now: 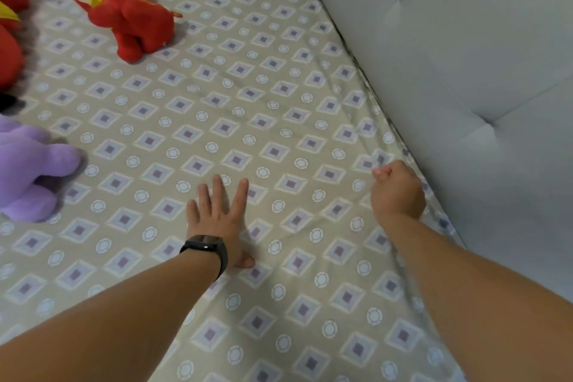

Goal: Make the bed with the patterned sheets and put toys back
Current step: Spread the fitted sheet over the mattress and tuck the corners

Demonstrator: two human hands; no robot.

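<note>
Fingers [217, 192] of the left hand [217, 220] spread flat; right hand [398, 192] bunches patterned sheet [248, 102] at the bed's edge; overpulling might wrinkle it.

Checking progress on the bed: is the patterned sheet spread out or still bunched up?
Spread. The sheet lies mostly flat over the mattress, with slight creases near the right hand at the edge.

No text, label, brand or number could be read anywhere; gold marks on the red plush toy [124, 6] were too blurred to make out.
</note>
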